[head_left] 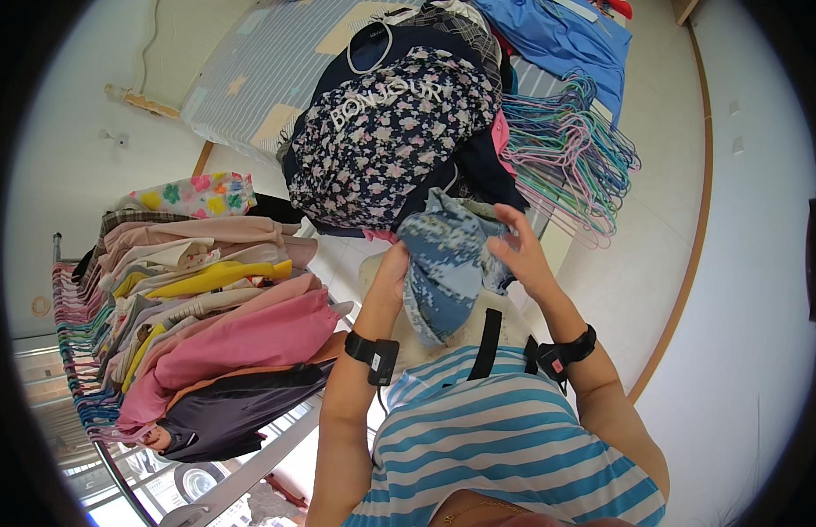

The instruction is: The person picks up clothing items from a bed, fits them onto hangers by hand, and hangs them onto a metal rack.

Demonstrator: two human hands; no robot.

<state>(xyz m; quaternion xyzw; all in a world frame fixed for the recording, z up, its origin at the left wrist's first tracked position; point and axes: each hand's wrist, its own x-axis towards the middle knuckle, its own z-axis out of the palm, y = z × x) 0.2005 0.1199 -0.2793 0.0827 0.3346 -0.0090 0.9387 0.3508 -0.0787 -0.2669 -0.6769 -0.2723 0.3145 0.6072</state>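
A blue digital-camouflage cloth item (444,263), bunched up, hangs in front of my body. My left hand (396,267) grips its left edge, with most of the fingers hidden by the fabric. At its upper right is my right hand (520,250), thumb and fingers apart; whether a fingertip touches the cloth is unclear. Just beyond lies a big pile of clothes with a dark floral garment (388,138) bearing white lettering on top. A heap of colourful hangers (572,155) lies to the right of the pile.
Many garments hang on a metal rack (111,471) at the left, a pink one (243,336) among them. The pile rests on a bed with a striped, star-patterned cover (250,72). Blue fabric (566,46) lies at the upper right. A white wall (757,263) borders the right side.
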